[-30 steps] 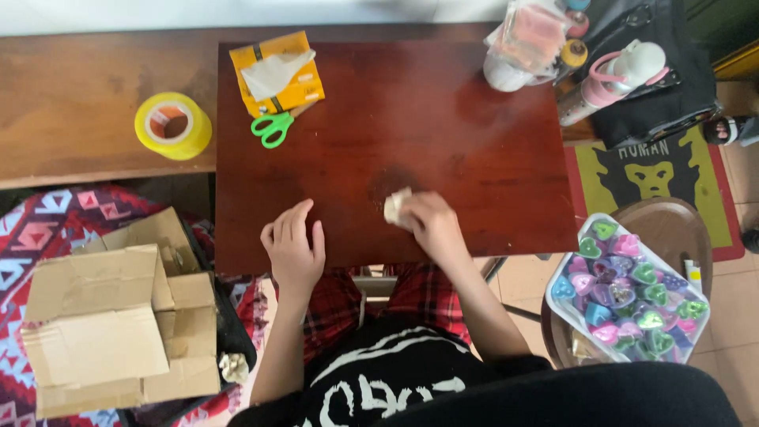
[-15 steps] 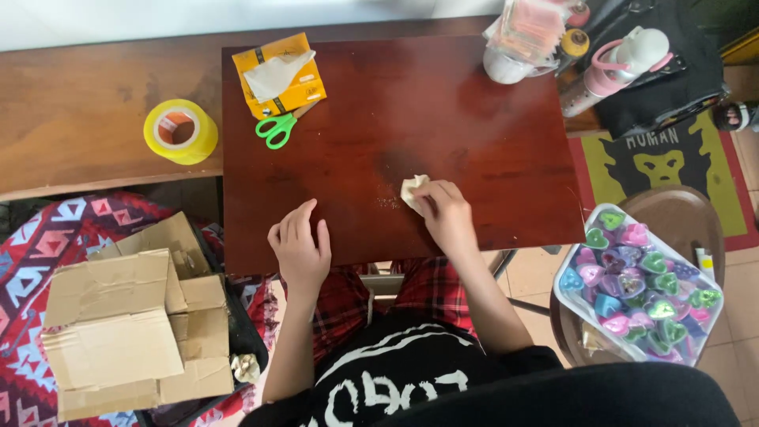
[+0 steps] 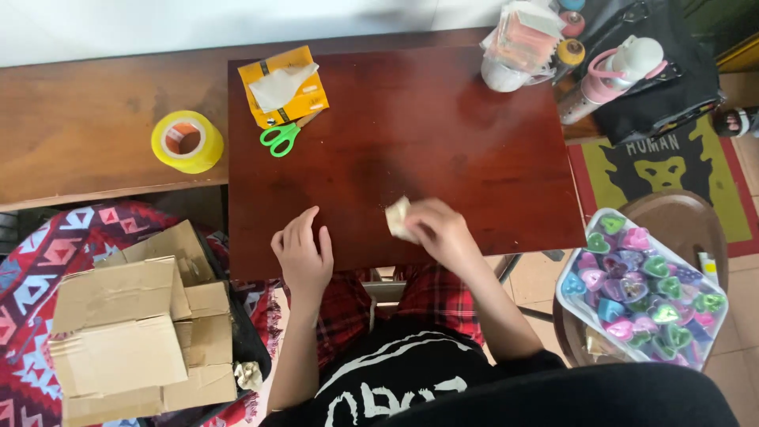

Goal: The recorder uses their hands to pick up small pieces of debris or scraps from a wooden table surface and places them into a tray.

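My right hand (image 3: 437,232) presses a crumpled pale tissue (image 3: 397,217) against the dark red table top (image 3: 411,134), near the table's front edge. My left hand (image 3: 303,251) rests flat on the table's front edge, fingers spread, holding nothing. A yellow tissue packet (image 3: 283,85) with a white tissue sticking out lies at the table's far left corner. Green-handled scissors (image 3: 282,137) lie just in front of it.
A yellow tape roll (image 3: 187,141) sits on the brown bench at left. An open cardboard box (image 3: 130,324) stands at lower left. A clear tray of coloured heart-shaped items (image 3: 642,287) rests on a stool at right. A plastic bag (image 3: 518,39), pink bottle (image 3: 609,71) and black bag (image 3: 664,75) crowd the far right.
My right hand slid the tissue a short way along the table surface near the front edge. My left hand stayed in place.
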